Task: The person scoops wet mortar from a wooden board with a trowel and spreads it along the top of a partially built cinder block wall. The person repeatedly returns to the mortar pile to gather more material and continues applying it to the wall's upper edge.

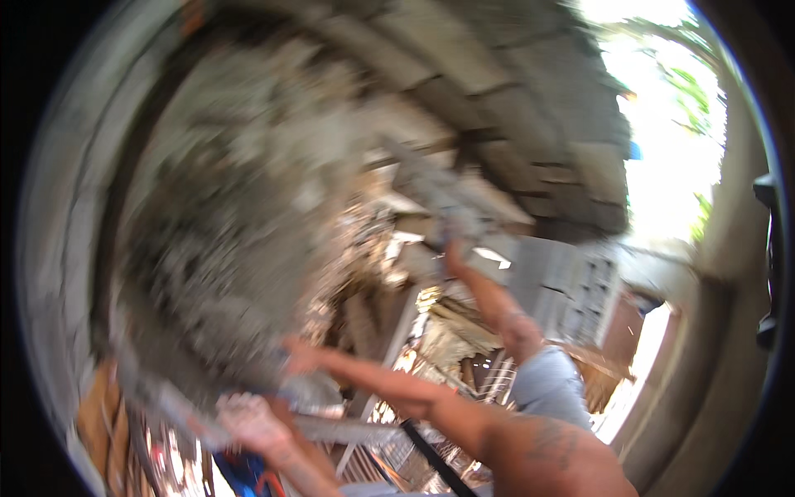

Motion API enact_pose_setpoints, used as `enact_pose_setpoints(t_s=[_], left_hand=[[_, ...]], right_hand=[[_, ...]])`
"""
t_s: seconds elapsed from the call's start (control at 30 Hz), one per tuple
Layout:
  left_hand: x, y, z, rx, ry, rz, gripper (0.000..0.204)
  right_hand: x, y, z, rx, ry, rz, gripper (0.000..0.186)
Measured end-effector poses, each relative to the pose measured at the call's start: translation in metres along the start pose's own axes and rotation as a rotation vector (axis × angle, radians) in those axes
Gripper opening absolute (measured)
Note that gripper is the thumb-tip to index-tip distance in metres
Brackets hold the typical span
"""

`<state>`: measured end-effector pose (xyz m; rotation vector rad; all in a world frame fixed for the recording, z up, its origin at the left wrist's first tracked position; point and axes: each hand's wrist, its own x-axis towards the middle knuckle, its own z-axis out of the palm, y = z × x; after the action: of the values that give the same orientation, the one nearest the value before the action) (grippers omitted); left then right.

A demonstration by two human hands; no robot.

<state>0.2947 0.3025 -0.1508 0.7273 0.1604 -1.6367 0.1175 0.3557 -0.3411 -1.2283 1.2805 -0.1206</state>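
Note:
Motion smears much of the view. My left hand (248,422), fingers curled, is at the lower left beside a grey rim (186,410); whatever it grips is hidden. My right arm crosses from the lower right, bringing my right hand (304,356) to the near edge of a broad, rough grey mass (224,248) that resembles wet mortar or concrete. Something small and bluish shows at its blurred fingertips, but I cannot tell whether it is held. A smooth grey-white shape (310,391), too blurred to name, lies just below that hand.
Stacked grey blocks (505,99) fill the upper middle and right. A pale block with holes (567,286) stands at right. Beneath a bare leg in grey shorts (551,385) lie loose boards and rubble (373,257). A pale wall (62,224) curves along the left.

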Motion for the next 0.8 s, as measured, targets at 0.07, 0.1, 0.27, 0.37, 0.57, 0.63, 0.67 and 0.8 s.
enact_pose_setpoints(t_s=[0.07,0.1,0.27,0.37,0.57,0.63,0.67,0.8], left_hand=[[0.001,-0.008,-0.003,0.223,0.391,0.111,0.027],[0.002,-0.017,-0.001,0.509,0.792,0.187,0.037],[0.01,-0.076,0.035,0.739,0.715,0.107,0.029],[0.01,-0.124,0.049,0.982,0.6,-0.146,0.028],[0.002,-0.215,0.07,1.299,0.358,-0.562,0.027],[0.005,-0.243,0.083,1.371,0.288,-0.627,0.027],[0.009,-0.257,0.09,1.405,0.254,-0.646,0.027],[0.017,-0.309,0.12,1.503,0.114,-0.69,0.026]], right_hand=[[-0.044,-0.015,-0.013,0.413,0.177,-0.304,0.07],[-0.068,-0.026,-0.024,0.552,0.107,-0.314,0.064],[-0.215,-0.065,-0.151,0.39,0.479,-0.031,0.073],[-0.316,-0.049,-0.251,0.382,0.517,0.025,0.076],[-0.561,0.073,-0.433,0.435,0.891,0.206,0.058],[-0.647,0.109,-0.502,0.052,1.058,0.235,0.056],[-0.687,0.12,-0.536,0.035,1.064,0.324,0.053],[-0.809,0.142,-0.683,-0.147,1.114,0.434,0.049]])
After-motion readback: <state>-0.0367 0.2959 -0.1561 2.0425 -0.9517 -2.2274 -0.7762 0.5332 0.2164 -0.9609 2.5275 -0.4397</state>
